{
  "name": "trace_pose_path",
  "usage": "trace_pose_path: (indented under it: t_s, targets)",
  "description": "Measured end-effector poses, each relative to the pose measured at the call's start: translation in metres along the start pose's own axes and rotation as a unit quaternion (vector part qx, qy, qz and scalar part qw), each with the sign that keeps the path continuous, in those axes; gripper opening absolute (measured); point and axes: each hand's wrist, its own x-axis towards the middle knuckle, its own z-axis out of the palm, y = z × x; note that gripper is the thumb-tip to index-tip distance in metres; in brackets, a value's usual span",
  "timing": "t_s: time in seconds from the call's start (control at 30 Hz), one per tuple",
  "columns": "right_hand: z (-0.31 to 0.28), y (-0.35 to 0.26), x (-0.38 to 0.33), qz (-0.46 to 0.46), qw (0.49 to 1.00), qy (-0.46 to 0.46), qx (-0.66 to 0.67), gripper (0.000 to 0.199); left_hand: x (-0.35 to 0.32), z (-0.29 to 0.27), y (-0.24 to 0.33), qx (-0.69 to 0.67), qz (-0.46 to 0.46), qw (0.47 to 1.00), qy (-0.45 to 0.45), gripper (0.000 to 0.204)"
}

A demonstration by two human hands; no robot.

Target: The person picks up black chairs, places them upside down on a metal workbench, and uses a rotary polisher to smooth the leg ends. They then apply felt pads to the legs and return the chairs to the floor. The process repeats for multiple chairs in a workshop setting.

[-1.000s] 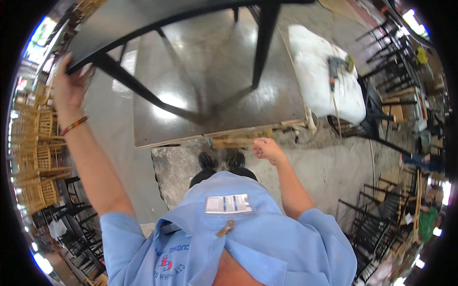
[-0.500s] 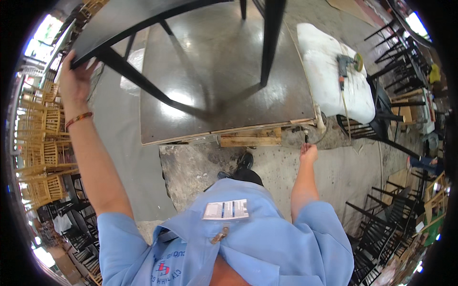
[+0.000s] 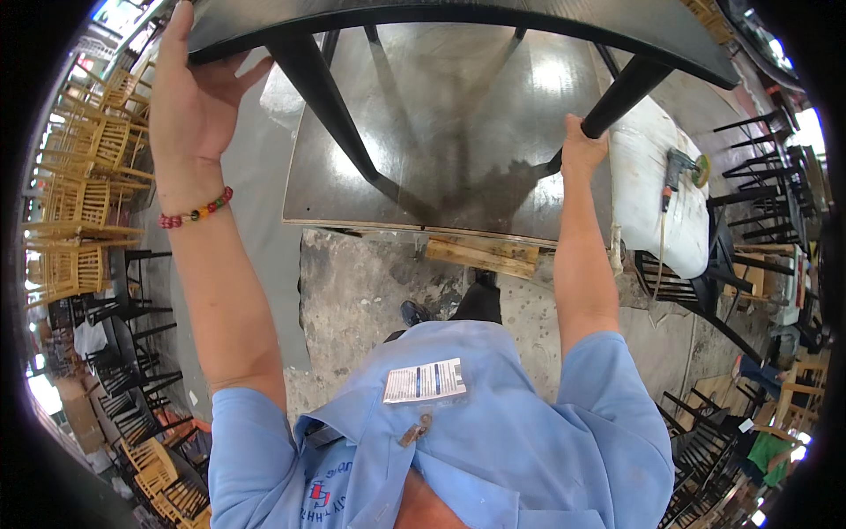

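A black wooden chair (image 3: pixel 458 12) stands on a dark, shiny platform (image 3: pixel 352 207), its flat seat cut off by the top of the picture. Any backrest is out of view. My left hand (image 3: pixel 198 110) grips the seat's near left corner, thumb at the edge and fingers reaching under it. My right hand (image 3: pixel 583 150) is closed around the tapered front right leg (image 3: pixel 627 95), partway down. The front left leg (image 3: pixel 326 110) meets the platform with no hand on it.
Right of the platform, a hand-held power sander (image 3: pixel 679 172) with a hose lies on a white padded surface (image 3: pixel 652 145). Light wooden chairs (image 3: pixel 88 203) are stacked at the left. Black chairs (image 3: pixel 718 441) stand at the right. A wooden block (image 3: pixel 483 256) shows beneath the platform.
The chair has turned and now squarely faces me. My right hand has moved up from the platform's near right corner, where it held a small dark thing, onto the leg.
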Motion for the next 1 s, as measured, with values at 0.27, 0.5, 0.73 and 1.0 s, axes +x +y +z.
trace_pose_path:
  t_s: [0.27,0.5,0.73,1.0]
  targets:
    - [0.063,0.041,0.085,-0.031,0.993,-0.11,0.031,0.022,0.062,0.02,-0.022,-0.003,0.012,1.0,0.017,0.018]
    - [0.121,0.078,0.18,0.023,0.978,-0.203,0.031,0.018,0.094,0.089,-0.058,-0.017,0.042,0.998,0.049,0.022]
    - [0.143,0.091,0.22,-0.036,0.977,-0.212,0.003,0.016,0.092,0.121,-0.072,-0.008,0.066,0.995,0.078,0.022]
    - [0.151,0.086,0.235,-0.039,0.973,-0.228,-0.004,0.02,0.091,0.13,-0.078,-0.003,0.067,0.994,0.083,0.021]
